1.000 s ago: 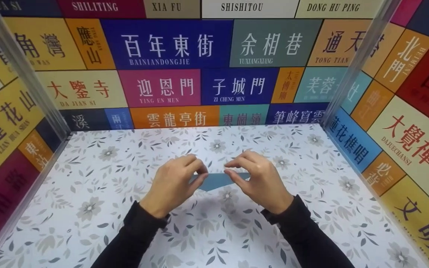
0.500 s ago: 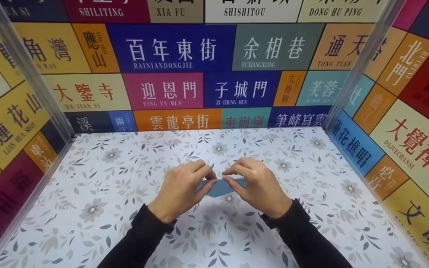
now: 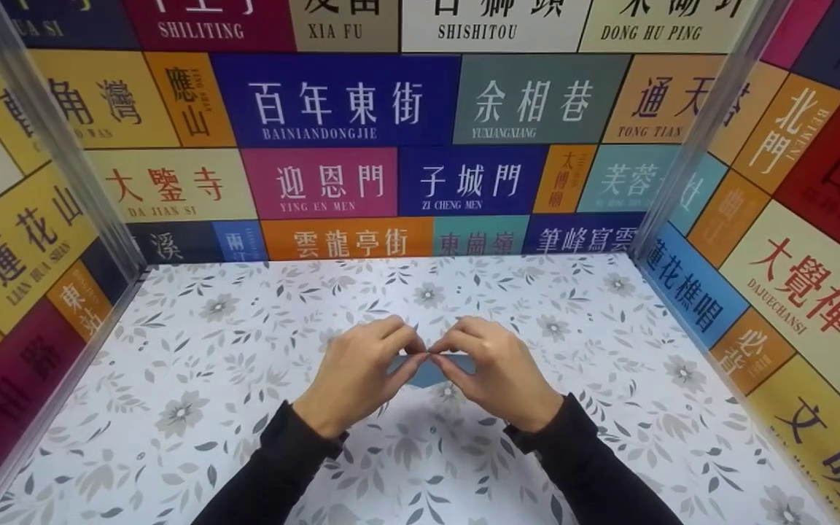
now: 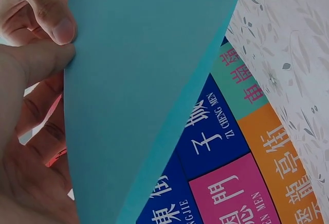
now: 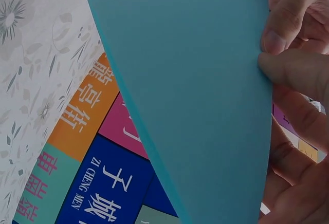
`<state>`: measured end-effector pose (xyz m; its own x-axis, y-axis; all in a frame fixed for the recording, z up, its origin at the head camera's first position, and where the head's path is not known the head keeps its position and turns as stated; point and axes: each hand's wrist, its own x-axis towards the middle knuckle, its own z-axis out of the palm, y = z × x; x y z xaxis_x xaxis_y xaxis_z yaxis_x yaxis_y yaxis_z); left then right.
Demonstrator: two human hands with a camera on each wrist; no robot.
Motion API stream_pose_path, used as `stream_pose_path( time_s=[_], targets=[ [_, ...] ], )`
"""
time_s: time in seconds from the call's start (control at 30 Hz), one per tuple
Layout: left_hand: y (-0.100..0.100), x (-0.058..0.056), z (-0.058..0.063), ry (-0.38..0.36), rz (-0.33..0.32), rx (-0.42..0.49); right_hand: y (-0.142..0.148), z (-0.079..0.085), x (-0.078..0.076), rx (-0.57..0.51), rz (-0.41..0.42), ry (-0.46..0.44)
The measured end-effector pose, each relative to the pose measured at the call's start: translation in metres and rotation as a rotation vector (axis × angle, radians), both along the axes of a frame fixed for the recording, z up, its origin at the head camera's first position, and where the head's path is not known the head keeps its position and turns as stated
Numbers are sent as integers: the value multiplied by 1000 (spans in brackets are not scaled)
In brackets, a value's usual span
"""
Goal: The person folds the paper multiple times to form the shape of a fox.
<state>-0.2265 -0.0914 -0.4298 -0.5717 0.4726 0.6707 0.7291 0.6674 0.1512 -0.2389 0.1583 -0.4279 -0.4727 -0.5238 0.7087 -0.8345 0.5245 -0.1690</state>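
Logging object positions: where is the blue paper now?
In the head view, the blue paper is below centre, between the left hand and right hand, which pinch its upper edge.

I report a sheet of paper (image 3: 429, 375) between my left hand (image 3: 362, 372) and my right hand (image 3: 499, 372) — fingertips of both meeting at its edge. Tabletop (image 3: 259, 445) below all three. Back wall (image 3: 332, 109) stands behind the tabletop, left wall (image 3: 33, 248) along its left side, right wall (image 3: 792, 270) along its right — one post at each rear corner.
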Motion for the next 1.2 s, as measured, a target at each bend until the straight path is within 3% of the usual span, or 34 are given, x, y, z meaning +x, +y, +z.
stream_pose_path(
  time_s=[0.4,0.63,1.0,1.2],
  targets=[
    [0,-2,6,8,-15,15,0,4,-4,-39,55,-75],
    [-2,0,3,-53,-70,54,0,2,-4,-38,68,-54],
    [-2,1,1,-40,-130,89,0,-3,-4,-25,98,2],
    [-3,-1,0,-52,-135,81,2,-3,-4,-24,110,-20]
  ],
)
